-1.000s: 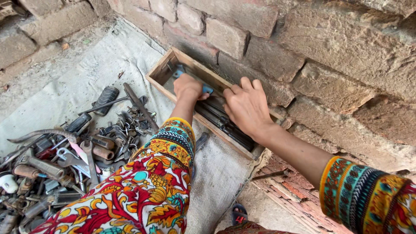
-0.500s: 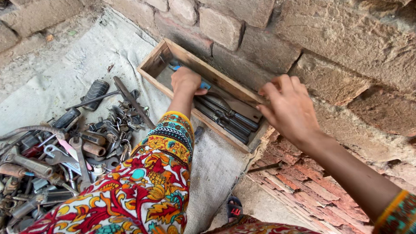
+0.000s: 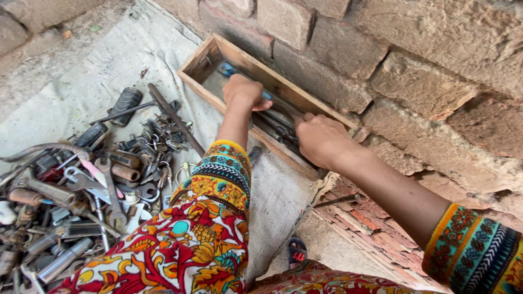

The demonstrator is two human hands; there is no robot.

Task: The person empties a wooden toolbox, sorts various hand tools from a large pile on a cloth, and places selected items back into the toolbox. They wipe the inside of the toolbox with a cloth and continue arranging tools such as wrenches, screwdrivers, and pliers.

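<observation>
A shallow wooden box [image 3: 200, 60] lies on the ground against a brick wall [image 3: 392, 71]. My left hand [image 3: 243, 92] is inside it, closed over a blue-handled tool [image 3: 226, 69] whose end sticks out past my knuckles. My right hand [image 3: 322, 140] is pressed down at the box's right end, on a bundle of dark metal tools [image 3: 275, 128]. Its fingertips are hidden among them, so I cannot see whether they grip anything. Patterned sleeves cover both forearms.
A heap of spanners, sockets, rods and pipe pieces [image 3: 98, 174] lies on grey sacking [image 3: 109, 65] to the left. Stacked red bricks [image 3: 370, 215] and a thin metal rod [image 3: 338, 200] lie at the right. A sandal [image 3: 297, 253] shows below.
My right hand, spread and lifted near the wall before, has come down into the box's right end. My left hand stays on the blue-handled tool. The view has shifted right.
</observation>
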